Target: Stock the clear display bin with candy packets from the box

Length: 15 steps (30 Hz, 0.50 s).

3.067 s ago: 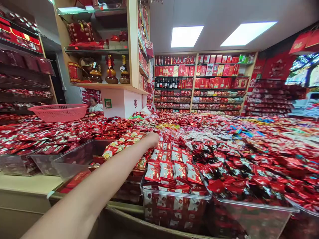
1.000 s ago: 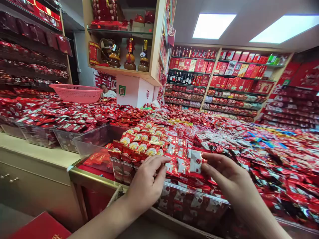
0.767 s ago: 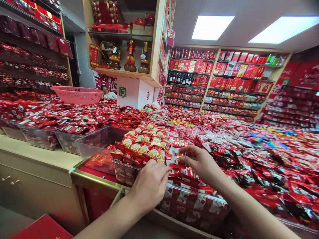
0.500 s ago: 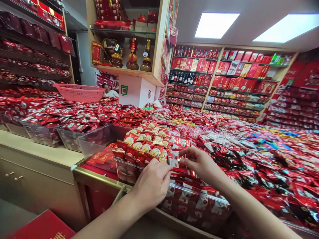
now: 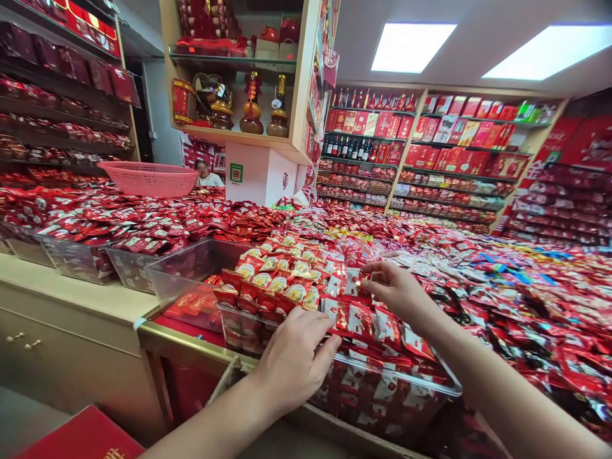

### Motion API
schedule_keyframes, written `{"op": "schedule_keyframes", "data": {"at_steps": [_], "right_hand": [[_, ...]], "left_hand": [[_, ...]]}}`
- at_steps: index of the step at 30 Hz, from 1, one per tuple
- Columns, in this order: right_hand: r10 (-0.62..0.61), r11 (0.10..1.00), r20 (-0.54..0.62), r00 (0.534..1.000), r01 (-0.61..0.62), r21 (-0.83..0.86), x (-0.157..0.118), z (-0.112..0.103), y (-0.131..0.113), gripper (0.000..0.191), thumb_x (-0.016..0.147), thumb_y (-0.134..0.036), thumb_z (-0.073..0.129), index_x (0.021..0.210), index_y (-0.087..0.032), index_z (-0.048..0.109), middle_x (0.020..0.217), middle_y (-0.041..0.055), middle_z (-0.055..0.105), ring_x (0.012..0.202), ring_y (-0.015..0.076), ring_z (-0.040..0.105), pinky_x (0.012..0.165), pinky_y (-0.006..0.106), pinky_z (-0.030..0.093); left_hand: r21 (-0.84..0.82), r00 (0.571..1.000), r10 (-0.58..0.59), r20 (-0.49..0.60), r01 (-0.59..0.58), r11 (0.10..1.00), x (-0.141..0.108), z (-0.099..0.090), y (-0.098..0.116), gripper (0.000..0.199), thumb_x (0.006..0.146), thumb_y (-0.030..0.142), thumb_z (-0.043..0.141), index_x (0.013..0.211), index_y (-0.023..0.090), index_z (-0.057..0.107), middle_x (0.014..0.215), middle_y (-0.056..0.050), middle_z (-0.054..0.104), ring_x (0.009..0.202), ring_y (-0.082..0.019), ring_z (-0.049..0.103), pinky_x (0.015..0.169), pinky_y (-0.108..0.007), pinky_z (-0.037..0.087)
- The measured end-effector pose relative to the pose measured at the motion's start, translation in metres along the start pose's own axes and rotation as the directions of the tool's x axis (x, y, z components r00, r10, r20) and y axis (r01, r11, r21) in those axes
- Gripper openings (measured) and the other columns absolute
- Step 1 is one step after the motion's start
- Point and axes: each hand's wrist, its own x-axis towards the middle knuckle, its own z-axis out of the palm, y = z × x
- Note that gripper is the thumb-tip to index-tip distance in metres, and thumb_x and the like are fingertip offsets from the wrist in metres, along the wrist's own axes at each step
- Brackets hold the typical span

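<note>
My left hand rests at the front rim of a clear plastic bin, thumb apart from the fingers, its fingertips by a red-and-white snack packet. Farther back, my right hand has its fingertips closed at the edge of another small snack packet, white and red, among the rows. More red-and-white packets lie in rows between and below the hands. Left of them, gold-and-red snack packets stand neatly lined up in the neighbouring bin. The left hand covers part of the front rim.
A clear bin with red packets stands at the left. Loose packets are heaped on the right. Behind are a pink basket, a white pillar with a cabinet above, and a distant person. A red box is at lower left.
My right hand has moved right and slightly up, away from the left hand. Red-and-white packets and the bin's right rim show more now. The left thumb has spread from its fingers.
</note>
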Motion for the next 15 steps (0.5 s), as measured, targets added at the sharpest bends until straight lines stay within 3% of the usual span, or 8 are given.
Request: {"op": "schedule_keyframes", "data": {"at_steps": [5,11,15], "right_hand": [[0.051,0.990,-0.054,0.997,-0.057,-0.126,0.026,-0.006,0.005,0.021,0.066,-0.022,0.054,0.086,-0.015,0.056,0.061,0.0020,0.059,0.052,0.0137,0.051,0.047,0.026,0.035],[0.089,0.956,0.048,0.995,-0.072,-0.283,0.038,0.004,0.018,0.018,0.064,-0.018,0.056,0.081,-0.016,0.060,0.061,0.0024,0.059,0.052,0.0146,0.051,0.046,0.025,0.035],[0.081,0.912,0.072,0.994,-0.045,-0.407,0.033,0.009,0.017,0.017,0.062,-0.015,0.058,0.077,-0.018,0.065,0.061,0.0030,0.060,0.060,0.0177,0.054,0.054,0.027,0.037]], "left_hand": [[0.014,1.000,-0.021,-0.001,0.021,1.000,-0.003,0.000,0.002,0.026,0.083,0.027,0.043,0.102,0.018,0.057,0.103,-0.008,0.056,0.096,-0.020,0.047,0.085,-0.036,0.039],[0.003,0.998,-0.051,0.022,0.050,0.999,-0.004,0.000,0.002,0.024,0.082,0.027,0.043,0.100,0.019,0.058,0.101,-0.007,0.054,0.094,-0.020,0.046,0.084,-0.036,0.039],[0.001,0.999,-0.046,0.022,0.046,0.999,-0.003,0.000,0.002,0.024,0.082,0.027,0.043,0.099,0.019,0.058,0.098,-0.007,0.054,0.091,-0.020,0.047,0.082,-0.036,0.040]]}}
